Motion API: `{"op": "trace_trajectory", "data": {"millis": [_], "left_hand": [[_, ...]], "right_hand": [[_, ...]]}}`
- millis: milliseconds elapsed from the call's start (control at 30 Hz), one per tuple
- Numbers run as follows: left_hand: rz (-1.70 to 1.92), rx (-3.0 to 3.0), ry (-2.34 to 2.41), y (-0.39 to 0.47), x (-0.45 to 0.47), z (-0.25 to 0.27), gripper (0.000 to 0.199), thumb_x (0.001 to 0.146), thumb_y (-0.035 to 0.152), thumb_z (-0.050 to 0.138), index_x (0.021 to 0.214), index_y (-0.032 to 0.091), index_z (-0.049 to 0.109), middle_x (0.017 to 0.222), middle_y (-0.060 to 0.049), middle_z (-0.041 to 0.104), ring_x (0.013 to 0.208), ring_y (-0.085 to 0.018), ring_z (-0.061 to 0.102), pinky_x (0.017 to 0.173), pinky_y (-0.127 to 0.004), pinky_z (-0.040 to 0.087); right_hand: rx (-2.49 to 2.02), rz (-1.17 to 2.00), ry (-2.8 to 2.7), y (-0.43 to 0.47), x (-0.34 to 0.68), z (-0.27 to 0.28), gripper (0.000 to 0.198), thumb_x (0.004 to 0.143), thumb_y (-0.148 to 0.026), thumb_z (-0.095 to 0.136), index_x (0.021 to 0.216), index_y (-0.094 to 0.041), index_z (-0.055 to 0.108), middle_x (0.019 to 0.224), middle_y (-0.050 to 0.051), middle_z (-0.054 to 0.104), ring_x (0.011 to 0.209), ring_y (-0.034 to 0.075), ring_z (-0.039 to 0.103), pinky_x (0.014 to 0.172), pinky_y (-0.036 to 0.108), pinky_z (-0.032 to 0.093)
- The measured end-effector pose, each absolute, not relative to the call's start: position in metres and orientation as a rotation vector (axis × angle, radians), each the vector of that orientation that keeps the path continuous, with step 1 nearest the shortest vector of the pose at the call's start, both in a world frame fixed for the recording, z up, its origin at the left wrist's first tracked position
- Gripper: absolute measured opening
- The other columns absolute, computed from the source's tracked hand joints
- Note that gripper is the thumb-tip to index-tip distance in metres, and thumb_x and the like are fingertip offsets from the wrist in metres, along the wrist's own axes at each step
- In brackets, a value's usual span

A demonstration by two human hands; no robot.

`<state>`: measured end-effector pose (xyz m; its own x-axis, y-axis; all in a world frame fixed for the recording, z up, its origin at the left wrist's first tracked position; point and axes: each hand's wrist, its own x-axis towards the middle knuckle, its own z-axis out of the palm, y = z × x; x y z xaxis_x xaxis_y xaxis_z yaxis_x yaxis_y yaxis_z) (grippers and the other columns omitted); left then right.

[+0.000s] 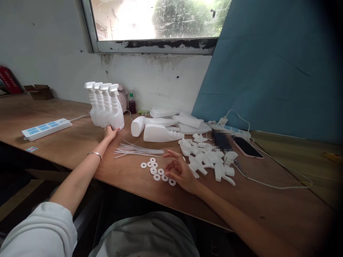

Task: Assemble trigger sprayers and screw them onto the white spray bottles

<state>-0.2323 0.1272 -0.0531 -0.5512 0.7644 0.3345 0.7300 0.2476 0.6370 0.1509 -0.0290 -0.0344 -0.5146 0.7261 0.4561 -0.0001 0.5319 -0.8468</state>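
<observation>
I see the left hand [109, 133] at the foot of the upright spray bottles [108, 115], left on the bench [64, 150], its clasp indeterminable; the right hand [180, 173], fingers apart, near washers [154, 167]. Bottles: probably light, slick; best held by ribbed necks [114, 102].

Window [160, 19] partly covered by a blue sheet [268, 67]
On the tabletop [64, 151], a phone [248, 147] is laid at right, a cardboard box [41, 94] at far left.

The window [160, 21] is cut off above; a dark object [222, 140] (beside the phone [248, 147]) pixelated.
</observation>
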Motion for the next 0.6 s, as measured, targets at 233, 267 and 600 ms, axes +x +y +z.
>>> {"op": "trace_trajectory", "data": {"millis": [233, 267, 600], "left_hand": [[1.297, 1.322, 2.488, 0.123, -0.232, -0.054, 0.049, 0.058, 0.043, 0.07, 0.088, 0.011, 0.05, 0.096, -0.018, 0.059, 0.097, -0.031, 0.055, 0.081, -0.039, 0.045], [1.294, 1.301, 2.504, 0.121, -0.23, -0.053, 0.056, 0.056, 0.044, 0.071, 0.093, 0.01, 0.048, 0.1, -0.02, 0.057, 0.099, -0.032, 0.054, 0.082, -0.04, 0.045], [1.145, 1.527, 2.391, 0.075, -0.213, -0.048, 0.029, 0.065, 0.032, 0.064, 0.068, 0.015, 0.04, 0.086, -0.019, 0.059, 0.095, -0.038, 0.054, 0.081, -0.05, 0.041]], "right_hand": [[-0.677, 0.861, -1.999, -0.029, 0.152, -0.033, 0.046, 0.08, -0.03, 0.058, 0.121, -0.029, 0.037, 0.114, 0.006, 0.049, 0.076, 0.012, 0.056, 0.068, 0.032, 0.052], [-0.705, 0.781, -2.014, -0.028, 0.153, -0.033, 0.041, 0.081, -0.03, 0.056, 0.118, -0.027, 0.039, 0.11, 0.006, 0.051, 0.076, 0.013, 0.056, 0.069, 0.032, 0.051], [-1.167, -0.261, -2.333, -0.024, 0.156, -0.029, 0.016, 0.083, -0.018, 0.044, 0.092, -0.015, 0.057, 0.103, 0.013, 0.055, 0.096, 0.025, 0.049, 0.081, 0.039, 0.041]]}}
